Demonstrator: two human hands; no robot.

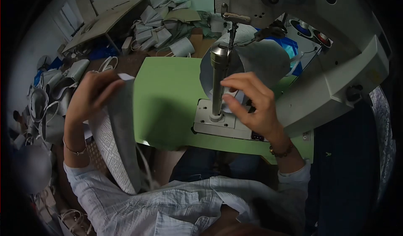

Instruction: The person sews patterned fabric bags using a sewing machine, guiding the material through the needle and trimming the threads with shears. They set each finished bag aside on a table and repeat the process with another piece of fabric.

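My left hand [95,92] is closed on the upper end of a long grey patterned strip of material [110,145], which hangs down at the left of the green table. A small white tip [125,76] sticks out past its fingers. My right hand [254,105] is beside the metal post [217,82] of a post-bed sewing machine [357,74], thumb and fingers curved and apart. Something pale shows behind those fingers, too covered to name. A rolled grey sheet piece [262,57] stands behind the post, under the needle area [232,36].
A green tabletop [168,82] surrounds the machine's base plate [222,126]. Grey sewn pieces with cords [48,97] are heaped at the left, and more pieces [157,30] lie at the back. Thread spools [304,28] sit behind the machine. Dark cloth [344,160] hangs at the right.
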